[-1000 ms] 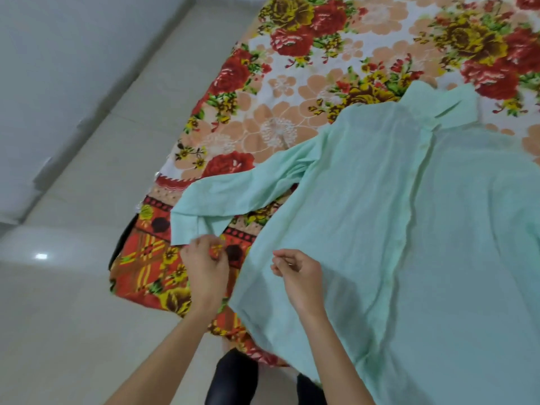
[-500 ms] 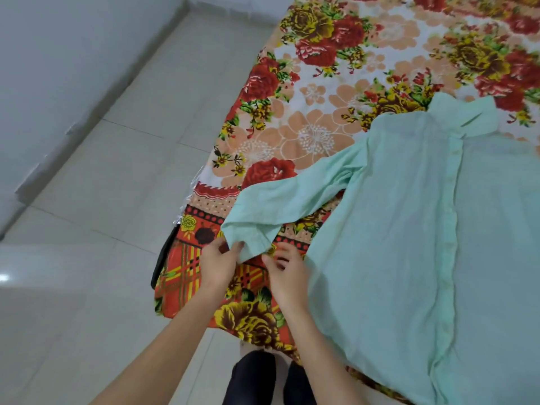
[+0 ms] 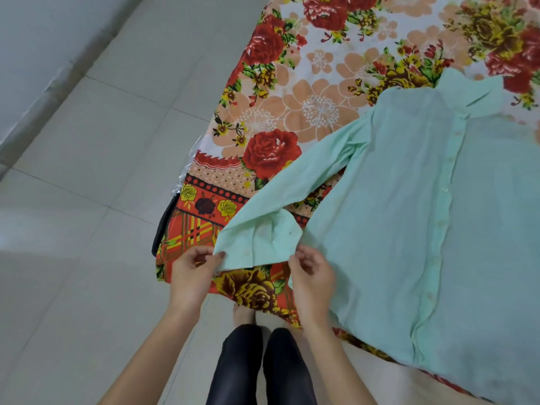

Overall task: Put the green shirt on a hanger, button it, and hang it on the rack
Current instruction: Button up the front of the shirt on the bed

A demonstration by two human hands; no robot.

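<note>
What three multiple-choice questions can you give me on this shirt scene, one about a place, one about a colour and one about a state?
1. The green shirt lies on: A the floor tiles; B the flowered bedsheet; C a rack.
2. The person's trousers are: A white; B black; C red.
3. The sleeve cuff is: A lying untouched; B rolled into a ball; C pinched by both hands.

Answers:
1 B: the shirt is spread over the sheet's rose print.
2 B: black legs show at the bottom of the view.
3 C: the left hand and the right hand each pinch a corner of it.
</note>
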